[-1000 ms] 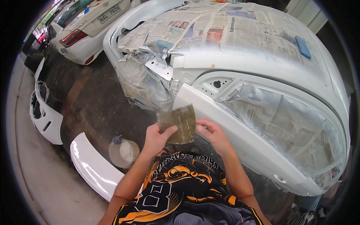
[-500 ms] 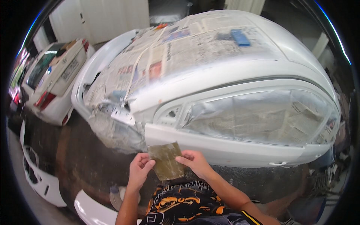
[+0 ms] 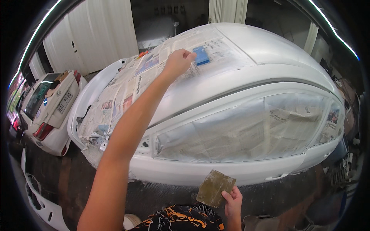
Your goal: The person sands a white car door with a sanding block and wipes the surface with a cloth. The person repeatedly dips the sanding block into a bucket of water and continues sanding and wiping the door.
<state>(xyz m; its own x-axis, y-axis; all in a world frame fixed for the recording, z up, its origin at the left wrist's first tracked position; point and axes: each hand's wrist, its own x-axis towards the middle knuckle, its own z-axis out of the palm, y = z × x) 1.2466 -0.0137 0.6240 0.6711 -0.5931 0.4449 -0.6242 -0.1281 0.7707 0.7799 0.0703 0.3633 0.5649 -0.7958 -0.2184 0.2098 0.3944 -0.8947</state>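
On the newspaper covering the car's windshield lies a blue rectangular block (image 3: 201, 55), likely a sanding block. My left hand (image 3: 179, 62) reaches far forward, its curled fingers closed at the block's left edge; part of the grip is hidden behind the hand. Low in front of me, my right hand (image 3: 233, 200) pinches an olive-brown square sheet (image 3: 216, 188), which looks like sandpaper, by its right side. Pale dust streaks the sheet. Close beyond it runs the white car's door (image 3: 231, 171), its window masked with newspaper (image 3: 239, 131).
A second white car (image 3: 54, 109) stands at the far left. Loose white body panels (image 3: 50, 210) lie on the dark floor at lower left. Large pale doors (image 3: 90, 38) stand behind the cars, and assorted items (image 3: 341, 173) crowd the right side.
My left hand has let go of the sheet and stretched forward to the blue block. My right hand has carried the sheet lower and to the right. The view has shifted.
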